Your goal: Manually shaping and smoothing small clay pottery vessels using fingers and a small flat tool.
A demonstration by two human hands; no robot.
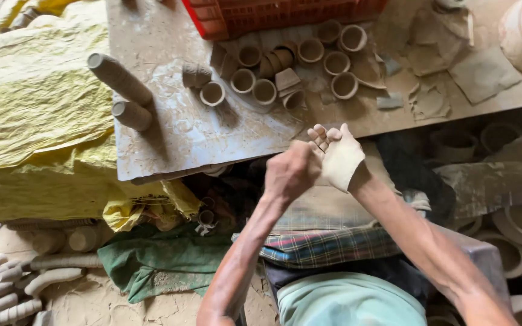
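Here we log: left hand point(291, 172) fisted, pressed into clay-coated right hand point(341, 158), fingers half-open | held thing: we cannot tell | small clay cups point(264, 92) at 12 o'clock on board point(170, 139).

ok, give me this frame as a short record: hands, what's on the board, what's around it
left hand: closed in a fist, pressed against the right hand
right hand: clay-coated, fingers against the left hand; whether anything lies between them cannot be told
board: clay-smeared, in front of the hands
clay cups: small, loose on the board, some upright and some tipped
cup stacks: two, lying on the board's left part
red crate: at the board's far edge
yellow sheet: left of the board
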